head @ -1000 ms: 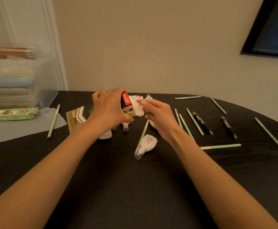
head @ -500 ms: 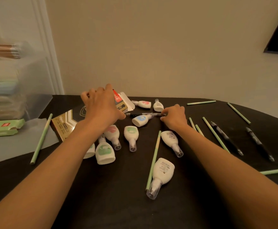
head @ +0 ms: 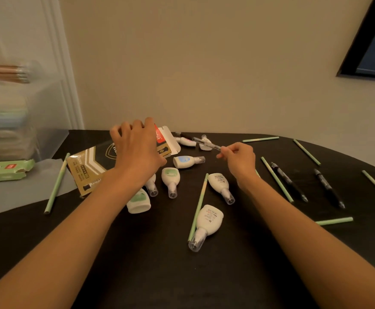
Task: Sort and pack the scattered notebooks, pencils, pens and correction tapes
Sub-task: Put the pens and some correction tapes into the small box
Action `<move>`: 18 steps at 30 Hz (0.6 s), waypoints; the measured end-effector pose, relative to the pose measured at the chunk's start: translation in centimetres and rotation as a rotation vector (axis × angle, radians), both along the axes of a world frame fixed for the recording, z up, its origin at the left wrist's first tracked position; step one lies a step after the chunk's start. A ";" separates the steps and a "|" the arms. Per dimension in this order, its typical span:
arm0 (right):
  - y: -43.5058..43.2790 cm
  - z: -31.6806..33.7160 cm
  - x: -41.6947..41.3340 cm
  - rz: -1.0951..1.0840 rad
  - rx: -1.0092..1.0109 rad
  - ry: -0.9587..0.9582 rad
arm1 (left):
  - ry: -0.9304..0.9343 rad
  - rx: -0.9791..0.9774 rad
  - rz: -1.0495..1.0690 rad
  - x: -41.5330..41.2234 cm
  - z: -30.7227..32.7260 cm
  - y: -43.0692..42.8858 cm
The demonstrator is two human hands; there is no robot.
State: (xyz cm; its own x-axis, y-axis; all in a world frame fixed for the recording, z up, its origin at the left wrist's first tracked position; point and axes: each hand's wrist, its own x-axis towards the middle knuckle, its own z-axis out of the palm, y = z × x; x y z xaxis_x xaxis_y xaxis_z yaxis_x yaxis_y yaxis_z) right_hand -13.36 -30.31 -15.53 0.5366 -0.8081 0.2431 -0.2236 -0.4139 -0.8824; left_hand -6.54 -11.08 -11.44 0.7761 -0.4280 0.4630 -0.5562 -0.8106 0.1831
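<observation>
Small box [head: 163,142] largely behind left hand [head: 137,150]; blurry pencil bundle [head: 6,73] partly beyond left edge.

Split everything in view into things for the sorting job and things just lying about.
Job: white correction tapes, pale green pencils, black pens, clear pen pinched by right hand, red-and-white carton held by left hand, gold-and-black flat box, green carton.
Lying about: grey sheet, clear plastic bin (contents blurred).

We record one change: the right hand [head: 240,161], at the open end of the carton [head: 167,143] one second ago and then lowered to the table [head: 182,275], now pinches the clear pen [head: 206,143] and holds it raised, beyond the blue-labelled correction tape [head: 187,161].
</observation>
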 end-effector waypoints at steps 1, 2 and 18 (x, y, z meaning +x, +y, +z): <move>0.4 0.3 -0.7 0.000 0.087 -0.067 | -0.006 0.004 -0.002 -0.4 0.0 0.3; 0.9 0.5 -1.3 0.016 0.183 -0.122 | -0.008 0.009 -0.003 -0.8 0.0 0.7; 7.9 0.6 -5.5 0.555 0.358 -0.104 | 0.052 0.006 0.098 -2.7 -1.6 7.8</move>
State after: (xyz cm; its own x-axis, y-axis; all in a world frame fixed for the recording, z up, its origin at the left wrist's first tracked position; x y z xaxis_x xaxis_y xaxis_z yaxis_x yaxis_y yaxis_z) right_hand -18.90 -22.40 -14.96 0.8843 -0.4591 0.0848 0.0324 -0.1208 -0.9922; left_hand -9.27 -3.26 -13.08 0.8372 -0.3514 0.4191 -0.4641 -0.8619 0.2044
